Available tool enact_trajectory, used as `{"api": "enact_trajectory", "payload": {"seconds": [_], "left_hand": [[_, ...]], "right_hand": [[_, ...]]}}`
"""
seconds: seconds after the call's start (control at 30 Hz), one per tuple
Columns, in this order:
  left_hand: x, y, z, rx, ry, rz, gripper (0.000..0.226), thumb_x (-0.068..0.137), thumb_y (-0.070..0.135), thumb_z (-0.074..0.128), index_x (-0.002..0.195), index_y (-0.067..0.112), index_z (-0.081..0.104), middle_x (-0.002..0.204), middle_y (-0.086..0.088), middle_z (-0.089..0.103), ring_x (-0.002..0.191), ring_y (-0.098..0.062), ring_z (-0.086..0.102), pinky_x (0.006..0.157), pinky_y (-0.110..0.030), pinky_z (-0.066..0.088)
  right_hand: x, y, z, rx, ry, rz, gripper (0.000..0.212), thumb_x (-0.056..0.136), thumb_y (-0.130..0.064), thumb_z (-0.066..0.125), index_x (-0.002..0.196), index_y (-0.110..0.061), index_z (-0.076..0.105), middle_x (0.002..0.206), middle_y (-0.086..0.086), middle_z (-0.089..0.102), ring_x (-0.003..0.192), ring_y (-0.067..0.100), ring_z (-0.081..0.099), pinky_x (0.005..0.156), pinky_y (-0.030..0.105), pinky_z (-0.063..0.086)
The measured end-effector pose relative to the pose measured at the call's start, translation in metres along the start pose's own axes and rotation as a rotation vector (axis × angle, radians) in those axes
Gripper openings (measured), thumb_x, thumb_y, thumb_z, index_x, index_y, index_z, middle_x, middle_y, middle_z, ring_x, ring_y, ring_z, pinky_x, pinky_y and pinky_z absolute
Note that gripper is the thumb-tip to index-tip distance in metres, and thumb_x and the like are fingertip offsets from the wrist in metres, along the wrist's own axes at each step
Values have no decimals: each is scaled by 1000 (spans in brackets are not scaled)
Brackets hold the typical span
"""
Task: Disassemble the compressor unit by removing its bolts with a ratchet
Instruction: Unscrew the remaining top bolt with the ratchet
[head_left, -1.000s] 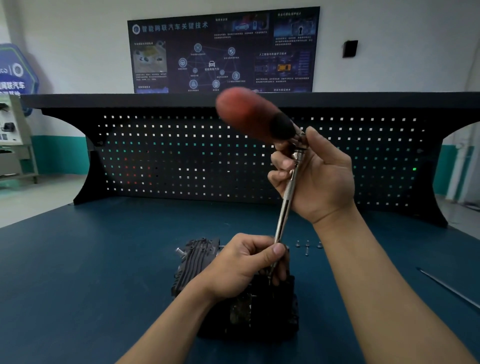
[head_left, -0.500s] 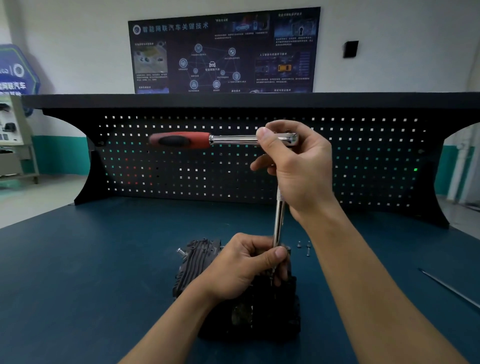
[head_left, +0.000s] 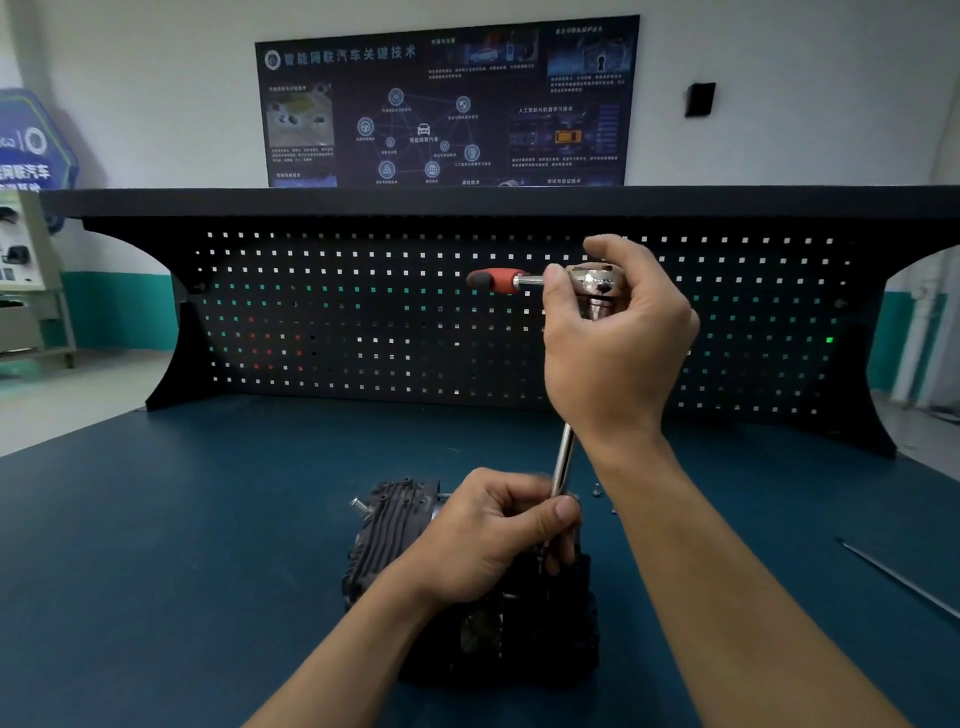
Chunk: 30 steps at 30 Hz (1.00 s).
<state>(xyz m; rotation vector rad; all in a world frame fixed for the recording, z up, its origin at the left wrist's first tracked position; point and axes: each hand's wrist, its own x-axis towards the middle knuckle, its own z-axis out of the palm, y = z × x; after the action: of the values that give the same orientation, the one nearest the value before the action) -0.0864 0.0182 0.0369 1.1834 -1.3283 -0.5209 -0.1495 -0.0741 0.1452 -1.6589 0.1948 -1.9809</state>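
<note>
glossy chromed metal ratchet; matt dark ribbed metal compressor.

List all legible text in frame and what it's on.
"智能网联汽车关键技术": headline on the dark wall poster.
"智能网联汽车": under the car icon at the poster's centre.
"网联汽车": on the blue sign at far left, cut off by the frame edge.
The poster's smaller panel text is too small to read.
No readable marking shows on the ratchet or the compressor unit.

Workshop: pegboard-backed workbench, automotive wall poster.
</note>
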Motion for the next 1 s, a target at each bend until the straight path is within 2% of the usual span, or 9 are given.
{"api": "enact_trajectory", "payload": {"seconds": [0.07, 0.1, 0.17, 0.23, 0.3, 0.47, 0.67, 0.87, 1.0], "left_hand": [[0, 0, 1, 8, 21, 1, 24, 91, 31, 64, 80, 10, 68, 69, -3, 67, 62, -13, 61, 62, -21, 49], [0, -1, 1, 16, 30, -3, 26, 91, 32, 64, 80, 9, 67, 68, -3, 67, 61, -13, 61, 61, -20, 48], [0, -1, 1, 16, 34, -25, 27, 93, 31, 62, 84, 6, 65, 69, -4, 67, 61, -14, 61, 61, -20, 47], [0, -2, -1, 1, 25, -57, 26, 96, 30, 59, 89, 5, 65, 71, -4, 67, 63, -15, 62, 63, -21, 46], [0, -2, -2, 8, 16, -78, 28, 98, 33, 56, 93, 7, 66, 73, -4, 67, 64, -16, 61, 64, -23, 44], [0, 0, -3, -20, -5, -105, 27, 98, 33, 51, 96, 11, 67, 76, -6, 69, 65, -16, 61, 65, -22, 45], [-1, 1, -3, -55, -18, -123, 27, 98, 32, 50, 96, 12, 67, 78, -7, 69, 65, -16, 61, 66, -25, 47], [-1, 3, -3, -68, -20, -129, 27, 102, 31, 50, 97, 11, 66, 77, -7, 69, 65, -16, 61, 65, -24, 49], [-1, 4, -2, -43, -14, -109, 26, 97, 30, 50, 95, 8, 66, 77, -7, 69, 64, -16, 61, 65, -23, 50]], "right_hand": [[2, 2, 1, 155, -48, 113, 22, 86, -19, 79, 105, -11, 71, 76, -13, 65, 67, 3, 64, 65, 19, 52], [4, 3, 1, 262, -91, 220, 23, 86, -18, 79, 106, -10, 70, 81, -6, 69, 71, 5, 67, 66, 20, 53], [8, 4, 0, 516, -195, 484, 20, 88, -14, 78, 105, -12, 68, 95, 11, 74, 76, 19, 74, 61, 20, 52], [11, 7, -4, 658, -297, 663, 13, 90, -16, 74, 101, -16, 67, 97, 9, 76, 72, 20, 74, 57, 21, 48], [14, 12, -7, 719, -365, 736, 6, 93, -20, 70, 98, -20, 67, 91, 0, 74, 69, 17, 72, 58, 22, 47], [18, 21, -9, 866, -438, 859, 11, 94, -24, 65, 104, -18, 64, 81, -4, 66, 60, 9, 60, 53, 19, 43], [18, 27, -11, 1029, -500, 914, 10, 92, -27, 62, 97, -19, 65, 88, -3, 62, 57, 6, 55, 53, 17, 39], [18, 32, -14, 1156, -545, 910, 18, 86, -30, 62, 97, -18, 67, 91, -3, 66, 58, 6, 52, 54, 16, 38], [19, 31, -14, 1135, -551, 890, 18, 86, -30, 61, 98, -18, 67, 92, -2, 65, 58, 6, 52, 54, 17, 40]]}}
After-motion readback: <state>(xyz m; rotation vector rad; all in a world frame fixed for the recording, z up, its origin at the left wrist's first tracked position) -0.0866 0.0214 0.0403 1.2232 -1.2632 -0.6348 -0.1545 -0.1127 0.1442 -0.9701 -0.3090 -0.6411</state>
